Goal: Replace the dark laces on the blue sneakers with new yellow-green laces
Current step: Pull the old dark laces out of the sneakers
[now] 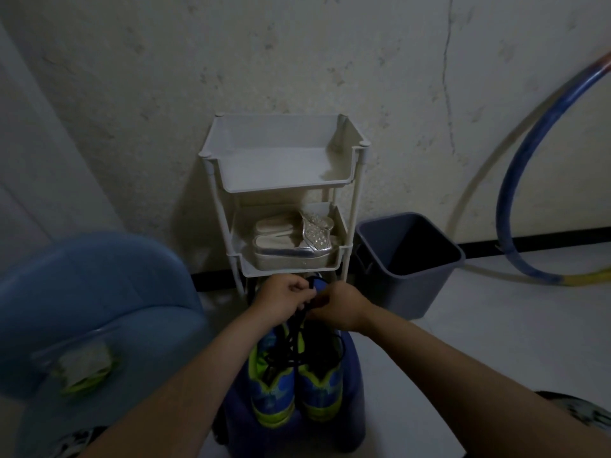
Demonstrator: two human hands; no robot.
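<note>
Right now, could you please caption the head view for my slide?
Left hand and right hand hold dark laces above the blue sneakers.

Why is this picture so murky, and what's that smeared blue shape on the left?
Head view: dim light, so the dark laces sink into shadow between the left hand and right hand; the blue object at left is blurred, kind unclear; the wide lens stretches the forearms toward the corners.

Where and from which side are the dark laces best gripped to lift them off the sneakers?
Probably near the top of the dark laces, from above, where the left hand and right hand pinch them. There the strands run bunched together; lower down they spread into loose loops over the sneakers.
</note>
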